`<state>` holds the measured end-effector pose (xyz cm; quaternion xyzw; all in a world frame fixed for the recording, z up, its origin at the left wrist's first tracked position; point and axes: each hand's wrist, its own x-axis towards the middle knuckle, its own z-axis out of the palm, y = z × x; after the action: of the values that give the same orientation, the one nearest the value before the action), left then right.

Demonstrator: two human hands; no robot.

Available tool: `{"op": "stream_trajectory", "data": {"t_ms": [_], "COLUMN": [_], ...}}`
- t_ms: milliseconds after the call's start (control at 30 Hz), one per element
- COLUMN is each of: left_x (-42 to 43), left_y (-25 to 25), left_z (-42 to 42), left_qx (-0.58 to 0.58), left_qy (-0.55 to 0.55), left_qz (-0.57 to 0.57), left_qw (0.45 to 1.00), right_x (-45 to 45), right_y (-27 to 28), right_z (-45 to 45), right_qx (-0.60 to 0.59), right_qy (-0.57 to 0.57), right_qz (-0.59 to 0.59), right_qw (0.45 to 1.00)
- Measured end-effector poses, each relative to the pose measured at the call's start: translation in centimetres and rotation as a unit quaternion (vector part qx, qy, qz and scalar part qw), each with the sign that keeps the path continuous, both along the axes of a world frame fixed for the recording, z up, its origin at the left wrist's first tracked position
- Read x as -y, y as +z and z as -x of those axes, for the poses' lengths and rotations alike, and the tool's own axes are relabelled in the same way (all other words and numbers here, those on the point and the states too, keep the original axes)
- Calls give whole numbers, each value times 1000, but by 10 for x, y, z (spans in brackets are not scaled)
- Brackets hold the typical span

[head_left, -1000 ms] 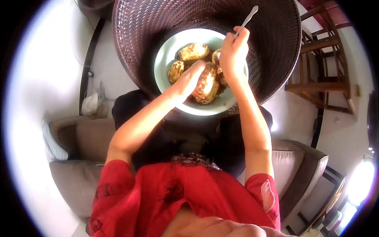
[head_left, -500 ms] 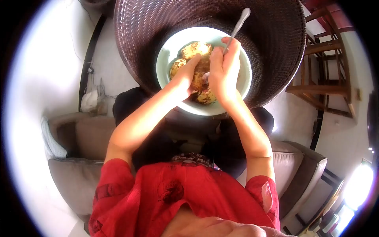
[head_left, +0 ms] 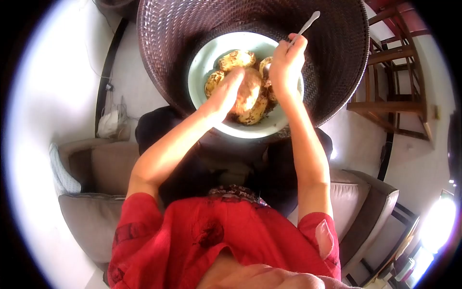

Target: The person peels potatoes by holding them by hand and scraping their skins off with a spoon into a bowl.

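A pale green bowl (head_left: 202, 53) sits within a dark woven basket and holds several potatoes, patchy yellow and brown. My left hand (head_left: 224, 98) is closed around one potato (head_left: 250, 89) in the middle of the bowl; part of it is hidden by my fingers. Over the bowl's right side, my right hand (head_left: 287, 67) grips a metal spoon (head_left: 305, 28). Its handle sticks up past my fingers to the upper right, and its scoop end points down toward the held potato. Another patchy potato (head_left: 236, 59) lies at the back of the bowl.
The tall wall of the woven basket (head_left: 166, 48) surrounds the bowl. A brown sofa (head_left: 96, 216) is behind me on both sides. On the right stands a wooden chair (head_left: 390, 106). A white bag-like thing (head_left: 109, 124) with cords lies by the left wall.
My right hand and the spoon have moved right and slightly up, away from the held potato, uncovering more of the potatoes. My left hand keeps its hold, with the potato seemingly turned.
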<state>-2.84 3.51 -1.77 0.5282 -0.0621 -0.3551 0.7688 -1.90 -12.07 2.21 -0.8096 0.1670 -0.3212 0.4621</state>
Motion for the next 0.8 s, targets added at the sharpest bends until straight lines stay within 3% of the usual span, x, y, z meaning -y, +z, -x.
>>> {"op": "stream_trajectory", "data": {"t_ms": [67,100,133,167,200,267,333,400,467,533,567,667,800], "left_x": [6,3,3,4,4,5,5,3,-2,-1,0,1,5], "left_y": [7,4,9,17,20,18,15,5,8,18,21,26,19], "left_z": [7,3,3,2,2,8,13,5,1,0,-1,-4,-1], "left_qx": [50,6,5,7,10,61,121,176,-79,-127,-145,-174,-192], "left_qy": [45,-1,0,12,22,7,-9,8,-12,1,16,38,77], "left_qz": [-97,-16,-17,-14,-11,-49,-88,-90,30,46,33,32,43], "left_qw": [993,1000,1000,1000,1000,997,989,980,996,991,989,984,977], "right_x": [8,1,-10,-31,-30,-19,0,9,12,2,-1,-19,-28], "right_y": [-6,-1,4,28,7,6,2,-2,-7,5,4,6,4], "right_z": [-5,1,11,25,25,13,-5,-7,-2,10,11,22,24], "right_qx": [37,44,50,-29,42,-25,25,27,30,10,8,18,-11], "right_qy": [4,33,62,76,99,47,-18,0,16,61,67,113,106], "right_qz": [27,27,26,-32,85,38,98,10,-11,-237,-254,-244,-86], "right_qw": [999,998,996,996,991,998,995,1000,999,969,965,963,991]}}
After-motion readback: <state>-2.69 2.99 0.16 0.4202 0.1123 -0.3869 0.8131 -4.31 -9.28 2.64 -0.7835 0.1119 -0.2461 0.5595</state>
